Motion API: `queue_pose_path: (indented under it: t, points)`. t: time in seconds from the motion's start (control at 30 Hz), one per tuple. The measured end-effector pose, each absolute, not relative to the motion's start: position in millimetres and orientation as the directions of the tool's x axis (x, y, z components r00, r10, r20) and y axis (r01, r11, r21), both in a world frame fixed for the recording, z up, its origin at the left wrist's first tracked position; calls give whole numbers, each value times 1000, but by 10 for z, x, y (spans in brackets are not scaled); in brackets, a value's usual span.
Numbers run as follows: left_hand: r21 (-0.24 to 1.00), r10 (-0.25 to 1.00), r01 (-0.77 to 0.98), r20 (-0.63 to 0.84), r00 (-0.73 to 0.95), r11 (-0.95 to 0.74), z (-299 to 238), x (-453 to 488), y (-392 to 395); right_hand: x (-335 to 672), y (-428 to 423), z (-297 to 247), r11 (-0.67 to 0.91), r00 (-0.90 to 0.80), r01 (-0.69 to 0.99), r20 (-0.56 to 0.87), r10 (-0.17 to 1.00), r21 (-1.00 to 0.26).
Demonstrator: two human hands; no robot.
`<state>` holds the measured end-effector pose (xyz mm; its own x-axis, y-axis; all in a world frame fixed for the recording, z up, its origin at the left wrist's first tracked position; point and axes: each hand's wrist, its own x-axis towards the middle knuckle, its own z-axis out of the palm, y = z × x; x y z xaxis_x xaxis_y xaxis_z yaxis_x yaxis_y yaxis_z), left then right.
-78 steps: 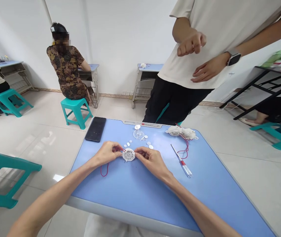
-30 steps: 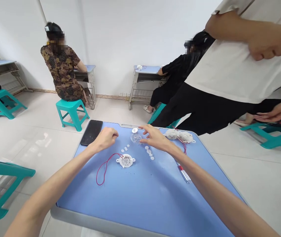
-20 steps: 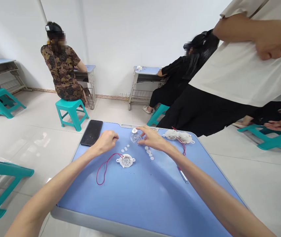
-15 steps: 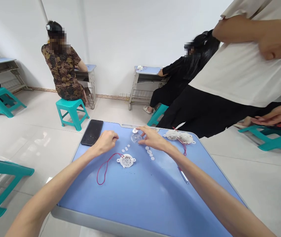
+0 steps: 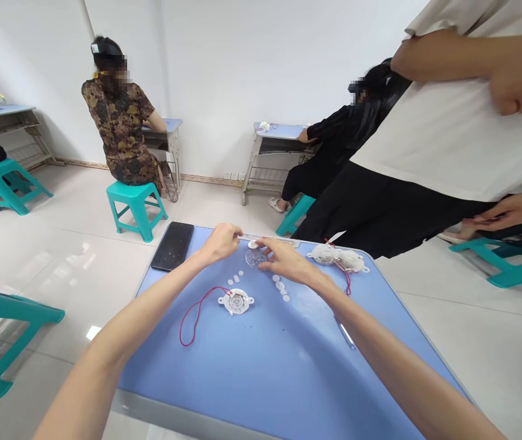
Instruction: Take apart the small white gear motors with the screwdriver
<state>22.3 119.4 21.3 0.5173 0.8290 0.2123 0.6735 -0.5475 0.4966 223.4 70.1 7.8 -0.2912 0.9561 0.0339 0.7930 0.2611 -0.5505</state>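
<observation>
On the blue desk [image 5: 261, 366] lies a white round housing [image 5: 236, 300] with a red wire [image 5: 194, 318] looping to its left. Both hands reach over the far edge. My left hand [image 5: 221, 241] is curled, its fingertips pinched at the thin metal strip [image 5: 272, 239] and a small white disc [image 5: 252, 244]. My right hand [image 5: 283, 261] rests with fingers spread over a clear round cover [image 5: 254, 258]. Several small white gears [image 5: 281, 287] lie just below that hand.
A black phone [image 5: 173, 245] lies at the desk's far left corner. Two white housings with red wires [image 5: 341, 257] sit far right, a screwdriver [image 5: 345, 333] lies by my right forearm. A person in a white shirt [image 5: 453, 128] stands close at the right; others sit at desks behind.
Both hands left the white housing and went to the far edge. In the last half second my left hand moved right and forward to the strip and disc; the standing person shifted right.
</observation>
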Motion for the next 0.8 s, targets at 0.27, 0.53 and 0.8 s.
queue_pose_path:
  t: [0.27, 0.53, 0.8]
  points:
    - [511, 761, 603, 174, 626, -613, 170, 489, 1294, 2212, 694, 143, 272, -310, 803, 17, 950, -530]
    - [502, 761, 618, 137, 634, -605, 126, 391, 1365, 2092, 744, 155, 301, -335, 801, 30, 942, -518]
    - [505, 787, 645, 124, 604, -574, 155, 265, 1358, 2004, 767, 153, 329, -368, 798, 25, 930, -505]
